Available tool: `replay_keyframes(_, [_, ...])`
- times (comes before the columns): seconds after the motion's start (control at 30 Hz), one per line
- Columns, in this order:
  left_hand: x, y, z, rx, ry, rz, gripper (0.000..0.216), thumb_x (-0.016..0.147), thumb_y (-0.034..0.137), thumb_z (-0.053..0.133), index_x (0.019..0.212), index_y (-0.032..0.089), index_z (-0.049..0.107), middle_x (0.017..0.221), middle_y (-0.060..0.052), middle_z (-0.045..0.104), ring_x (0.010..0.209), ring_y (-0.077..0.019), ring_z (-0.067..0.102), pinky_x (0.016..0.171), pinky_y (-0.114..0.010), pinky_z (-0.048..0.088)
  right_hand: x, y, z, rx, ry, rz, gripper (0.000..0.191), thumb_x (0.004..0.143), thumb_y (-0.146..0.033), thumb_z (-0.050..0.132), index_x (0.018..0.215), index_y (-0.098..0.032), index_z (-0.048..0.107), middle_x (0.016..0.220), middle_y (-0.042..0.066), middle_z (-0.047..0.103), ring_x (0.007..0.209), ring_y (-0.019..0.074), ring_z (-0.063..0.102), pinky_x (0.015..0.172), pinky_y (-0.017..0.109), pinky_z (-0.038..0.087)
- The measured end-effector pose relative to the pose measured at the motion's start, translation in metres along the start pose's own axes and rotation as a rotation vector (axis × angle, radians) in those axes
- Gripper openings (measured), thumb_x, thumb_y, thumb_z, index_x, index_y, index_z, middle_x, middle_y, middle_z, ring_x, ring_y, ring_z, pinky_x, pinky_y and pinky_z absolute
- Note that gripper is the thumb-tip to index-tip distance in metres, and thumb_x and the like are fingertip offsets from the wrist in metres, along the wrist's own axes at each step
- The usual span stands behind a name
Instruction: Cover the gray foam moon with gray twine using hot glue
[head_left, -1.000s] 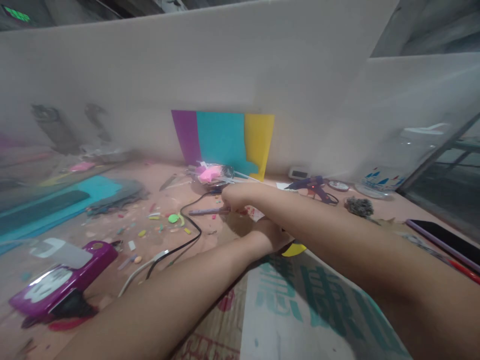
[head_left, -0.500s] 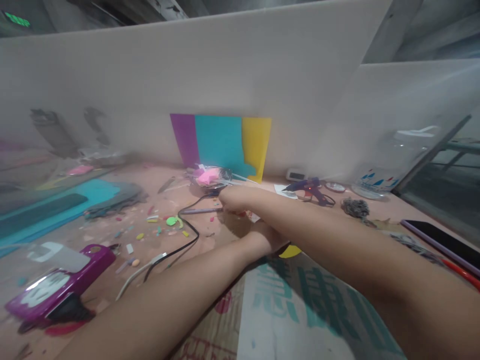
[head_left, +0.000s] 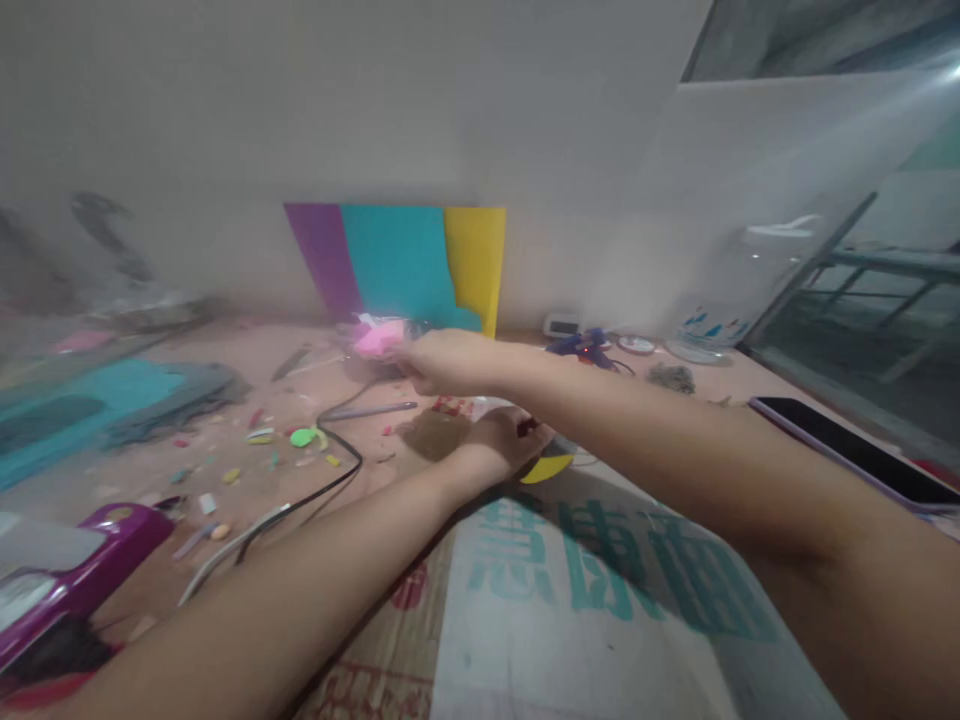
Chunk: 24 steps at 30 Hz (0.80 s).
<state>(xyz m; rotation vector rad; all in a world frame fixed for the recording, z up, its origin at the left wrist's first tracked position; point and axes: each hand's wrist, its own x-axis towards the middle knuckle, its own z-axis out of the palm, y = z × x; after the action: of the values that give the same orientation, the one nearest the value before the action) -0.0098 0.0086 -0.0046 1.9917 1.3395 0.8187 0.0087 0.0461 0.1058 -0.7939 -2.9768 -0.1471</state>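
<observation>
My right hand (head_left: 442,362) reaches forward across my left arm, its fingers curled down beside a pink lump (head_left: 379,340) in clear, shiny wrapping. Its fingertips are blurred and partly hidden, so what they hold, if anything, does not show. Nearer to me, my left hand (head_left: 504,440) is closed, with bent fingers beside a yellow curved piece (head_left: 549,468) with a grey part. Whether the fingers grip that piece I cannot make out. A slim purple-grey stick (head_left: 373,410) lies on the table just in front of my right hand.
A purple, blue and yellow panel (head_left: 394,262) leans on the wall. Small coloured scraps (head_left: 304,438) and a black cable (head_left: 352,462) lie left. A glue gun (head_left: 589,347), clear jug (head_left: 724,300) and phone (head_left: 847,450) stand or lie right. A printed board (head_left: 525,620) is in front.
The view has swung right and slightly down. My right hand has moved a little farther forward, off the end of the stick. More of my left hand's fingers shows.
</observation>
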Motion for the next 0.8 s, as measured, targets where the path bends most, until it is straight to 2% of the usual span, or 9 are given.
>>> replay_keyframes(0.07, [-0.001, 0.002, -0.002, 0.018, -0.002, 0.037, 0.03, 0.084, 0.039, 0.054, 0.063, 0.018, 0.058, 0.06, 0.001, 0.057, 0.063, -0.0153, 0.055, 0.061, -0.027, 0.04, -0.033, 0.005, -0.011, 0.068, 0.209, 0.03, 0.027, 0.084, -0.012, 0.052, 0.108, -0.016, 0.065, 0.093, 0.006, 0.072, 0.069, 0.0147, 0.059, 0.059, 0.025, 0.036])
replay_keyframes(0.13, [-0.003, 0.004, -0.003, 0.001, 0.027, 0.054, 0.03, 0.082, 0.038, 0.053, 0.06, 0.019, 0.053, 0.057, 0.002, 0.053, 0.06, -0.0134, 0.051, 0.06, -0.026, 0.037, -0.073, 0.009, -0.015, 0.154, 0.408, 0.094, 0.031, 0.09, -0.016, 0.047, 0.117, -0.017, 0.061, 0.09, 0.004, 0.073, 0.07, 0.0137, 0.06, 0.064, 0.024, 0.04])
replay_keyframes(0.2, [-0.005, 0.005, -0.003, -0.083, 0.041, 0.0, 0.029, 0.081, 0.042, 0.054, 0.064, 0.019, 0.052, 0.058, 0.003, 0.053, 0.057, -0.0125, 0.048, 0.057, -0.025, 0.035, -0.115, 0.013, -0.01, 0.195, 0.512, 0.14, 0.031, 0.093, -0.018, 0.045, 0.12, -0.019, 0.062, 0.093, 0.003, 0.073, 0.075, 0.0136, 0.063, 0.068, 0.024, 0.043])
replay_keyframes(0.27, [-0.006, 0.004, -0.003, -0.192, 0.004, -0.015, 0.03, 0.082, 0.044, 0.051, 0.066, 0.02, 0.049, 0.053, 0.005, 0.048, 0.051, -0.0113, 0.044, 0.053, -0.024, 0.034, -0.154, 0.018, 0.004, 0.188, 0.549, 0.207, 0.024, 0.093, -0.019, 0.048, 0.105, -0.02, 0.068, 0.094, 0.004, 0.073, 0.078, 0.0144, 0.065, 0.069, 0.024, 0.045])
replay_keyframes(0.33, [-0.007, 0.004, -0.003, -0.202, 0.021, 0.018, 0.03, 0.081, 0.043, 0.053, 0.064, 0.019, 0.049, 0.054, 0.005, 0.048, 0.054, -0.0113, 0.045, 0.055, -0.023, 0.035, -0.184, 0.024, 0.024, 0.178, 0.563, 0.236, 0.02, 0.091, -0.018, 0.049, 0.096, -0.019, 0.069, 0.09, 0.005, 0.073, 0.076, 0.0148, 0.064, 0.068, 0.025, 0.046])
replay_keyframes(0.4, [-0.007, 0.004, -0.003, -0.175, 0.032, 0.015, 0.03, 0.08, 0.042, 0.054, 0.062, 0.019, 0.048, 0.057, 0.004, 0.049, 0.056, -0.0112, 0.047, 0.056, -0.023, 0.035, -0.205, 0.029, 0.047, 0.216, 0.545, 0.243, 0.02, 0.093, -0.019, 0.048, 0.096, -0.019, 0.068, 0.09, 0.005, 0.073, 0.077, 0.015, 0.064, 0.069, 0.025, 0.047])
replay_keyframes(0.53, [-0.007, 0.005, -0.004, -0.194, 0.002, -0.074, 0.032, 0.081, 0.044, 0.055, 0.063, 0.019, 0.045, 0.053, 0.006, 0.045, 0.049, -0.0096, 0.043, 0.049, -0.021, 0.033, -0.224, 0.035, 0.082, 0.23, 0.516, 0.317, 0.016, 0.094, -0.024, 0.051, 0.092, -0.018, 0.066, 0.08, 0.004, 0.07, 0.069, 0.0141, 0.061, 0.065, 0.024, 0.044])
replay_keyframes(0.63, [-0.008, 0.005, -0.005, -0.192, 0.001, -0.059, 0.031, 0.083, 0.043, 0.054, 0.065, 0.019, 0.046, 0.053, 0.007, 0.045, 0.048, -0.0089, 0.044, 0.049, -0.021, 0.034, -0.225, 0.032, 0.087, 0.22, 0.47, 0.315, 0.013, 0.091, -0.024, 0.055, 0.089, -0.017, 0.065, 0.074, 0.003, 0.067, 0.063, 0.013, 0.057, 0.06, 0.023, 0.041])
replay_keyframes(0.8, [-0.008, 0.003, -0.005, -0.168, -0.006, -0.09, 0.032, 0.085, 0.044, 0.053, 0.066, 0.02, 0.045, 0.049, 0.008, 0.044, 0.043, -0.0086, 0.042, 0.045, -0.02, 0.031, -0.221, 0.025, 0.077, 0.207, 0.395, 0.317, 0.007, 0.085, -0.022, 0.06, 0.083, -0.016, 0.064, 0.068, 0.002, 0.063, 0.058, 0.0117, 0.052, 0.056, 0.022, 0.037])
